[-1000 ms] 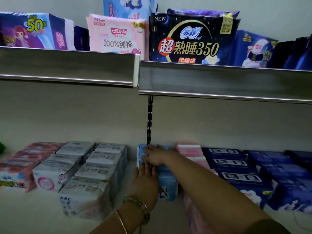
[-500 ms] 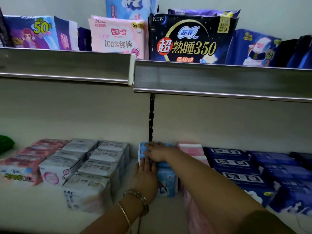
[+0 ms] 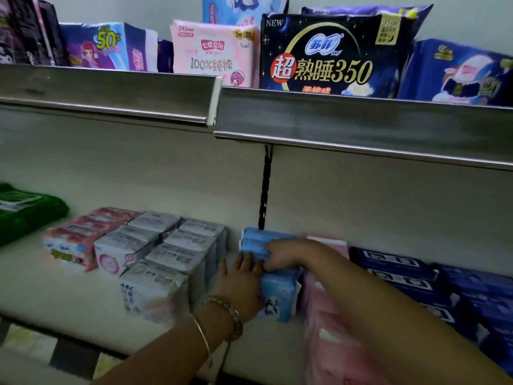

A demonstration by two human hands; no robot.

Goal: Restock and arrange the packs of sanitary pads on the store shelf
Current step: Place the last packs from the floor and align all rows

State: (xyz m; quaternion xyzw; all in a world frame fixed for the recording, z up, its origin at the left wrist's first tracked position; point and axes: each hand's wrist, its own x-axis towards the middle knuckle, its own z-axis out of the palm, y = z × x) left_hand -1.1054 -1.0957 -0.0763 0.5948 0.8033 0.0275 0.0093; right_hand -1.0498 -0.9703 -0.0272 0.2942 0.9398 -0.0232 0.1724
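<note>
A row of light blue pad packs (image 3: 277, 295) stands on the lower shelf (image 3: 63, 298), running back to the wall. My left hand (image 3: 241, 276), with bracelets on the wrist, presses flat against the left side of that row, fingers straight. My right hand (image 3: 280, 255) lies on top of the blue packs further back, its fingers curled over one pack's top edge. White packs (image 3: 166, 262) stand in rows to the left, pink packs (image 3: 330, 323) right beside the blue row, partly behind my right forearm.
Dark blue packs (image 3: 410, 276) fill the lower shelf to the right. Pink-and-white packs (image 3: 75, 240) and a green pack (image 3: 25, 212) lie at the left. The upper shelf rail (image 3: 361, 120) overhangs, carrying large packs including a black one (image 3: 330, 54).
The camera has swung a little, bringing the green pack into view at left. My right hand has slid slightly forward along the top of the blue row. My left hand stays against its side.
</note>
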